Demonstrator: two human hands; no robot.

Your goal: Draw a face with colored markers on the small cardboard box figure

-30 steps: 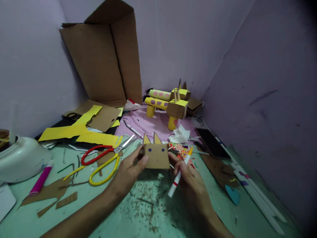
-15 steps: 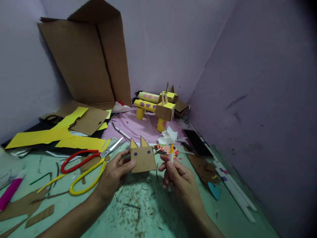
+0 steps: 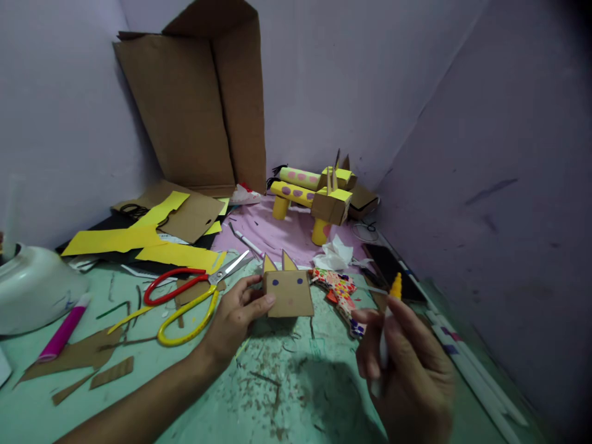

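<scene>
My left hand (image 3: 238, 314) grips the left side of a small cardboard box head (image 3: 290, 297), its thumb on the front face. Two pointed ears stand on the box's top, and the face bears two dark blue dots and a faint pinkish mark. Off to the right, my right hand (image 3: 407, 364) is closed around a white marker (image 3: 383, 345) with a yellow-orange tip pointing up. Scissors (image 3: 210, 288) with one red and one yellow handle lie open to the left of my left hand.
Two yellow spotted animal figures (image 3: 296, 192) stand on pink cloth at the back. Yellow paper (image 3: 115, 240), cardboard scraps (image 3: 111, 372) and a magenta tube (image 3: 65, 330) lie left. A phone (image 3: 391, 268) and white sticks (image 3: 481, 379) are on the right. A large cardboard box (image 3: 185, 105) leans behind.
My right hand has moved away from the box, to the right and closer to the camera, with the marker. The whole view has shifted, while my left hand still holds the box.
</scene>
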